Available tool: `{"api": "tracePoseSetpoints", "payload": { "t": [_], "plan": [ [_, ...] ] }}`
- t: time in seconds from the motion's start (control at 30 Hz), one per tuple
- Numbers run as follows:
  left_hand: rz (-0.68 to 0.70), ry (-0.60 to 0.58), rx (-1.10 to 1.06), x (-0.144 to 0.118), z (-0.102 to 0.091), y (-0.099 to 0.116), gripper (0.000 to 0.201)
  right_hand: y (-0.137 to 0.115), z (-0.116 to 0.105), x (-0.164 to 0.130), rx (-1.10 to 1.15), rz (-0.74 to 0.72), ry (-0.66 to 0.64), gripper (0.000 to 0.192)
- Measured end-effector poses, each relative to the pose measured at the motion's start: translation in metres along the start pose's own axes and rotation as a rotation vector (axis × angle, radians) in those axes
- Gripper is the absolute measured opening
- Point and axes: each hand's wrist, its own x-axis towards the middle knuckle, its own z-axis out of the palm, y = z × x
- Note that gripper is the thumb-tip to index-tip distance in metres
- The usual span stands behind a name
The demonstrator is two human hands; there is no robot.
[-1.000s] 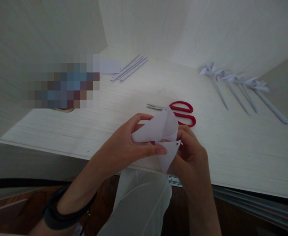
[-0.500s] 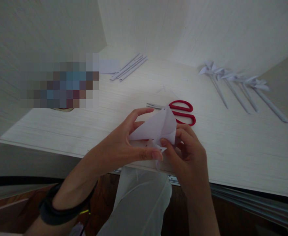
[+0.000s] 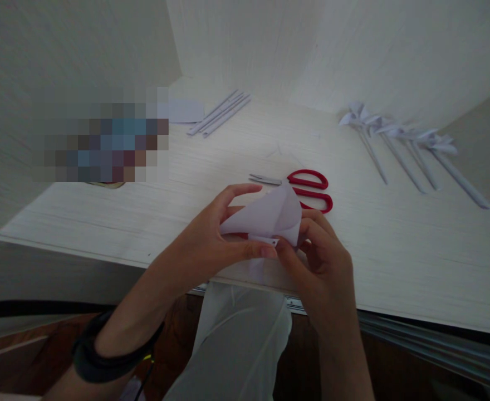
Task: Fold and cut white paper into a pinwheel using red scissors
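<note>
Your left hand [image 3: 205, 245] and right hand [image 3: 318, 253] meet over the near desk edge, both pinching a folded white paper piece [image 3: 270, 217]. It is thin and matte with curved flaps. The left thumb and index clamp its lower edge and the other fingers arch over the top. The right fingertips curl onto its right corner. A black band [image 3: 103, 362] circles your left wrist. No readable writing anywhere. Just behind the paper, red-handled scissors [image 3: 307, 189] lie flat on the pale woodgrain desk [image 3: 416, 245]. Farther right is a row of white paper pinwheels [image 3: 399, 145] on rolled sticks. Far back left are loose rolled paper sticks [image 3: 220, 114] beside a small paper square [image 3: 185, 111].
</note>
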Motion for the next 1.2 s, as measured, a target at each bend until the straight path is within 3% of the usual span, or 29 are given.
{"api": "tracePoseSetpoints", "payload": {
  "t": [1.2],
  "plan": [
    [-0.016,0.113,0.014,-0.0012,0.0056,-0.0007,0.058,-0.0019,-0.0012,0.0004,0.053,0.055,-0.042,0.011]
  ]
}}
